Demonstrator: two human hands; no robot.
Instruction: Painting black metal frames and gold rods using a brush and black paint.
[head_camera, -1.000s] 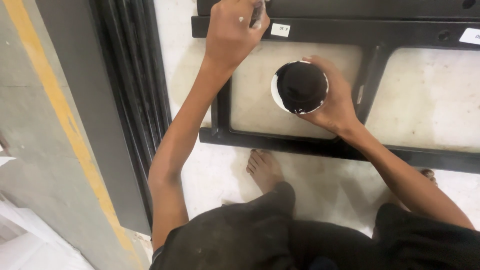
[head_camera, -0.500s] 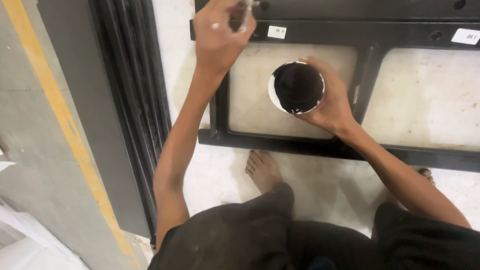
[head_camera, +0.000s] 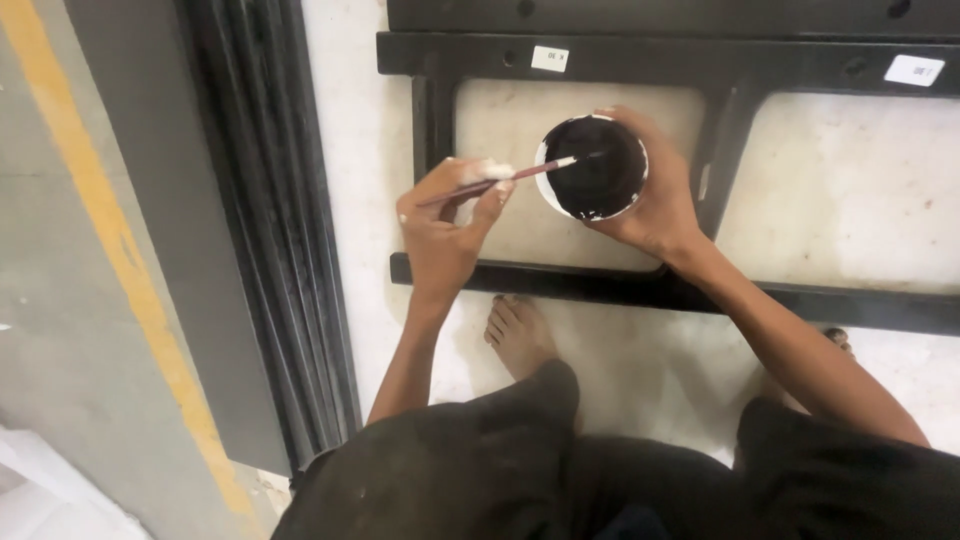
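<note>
The left hand (head_camera: 445, 225) pinches a thin red-handled brush (head_camera: 505, 178), tip dipped to load in the white cup of black paint (head_camera: 594, 168), which the right hand (head_camera: 655, 195) grips steady, over the far black metal frame (head_camera: 650, 62).

A single head-worn camera looks steeply down, close over the black metal frame (head_camera: 640, 60) on the pale floor (head_camera: 640, 370).
</note>
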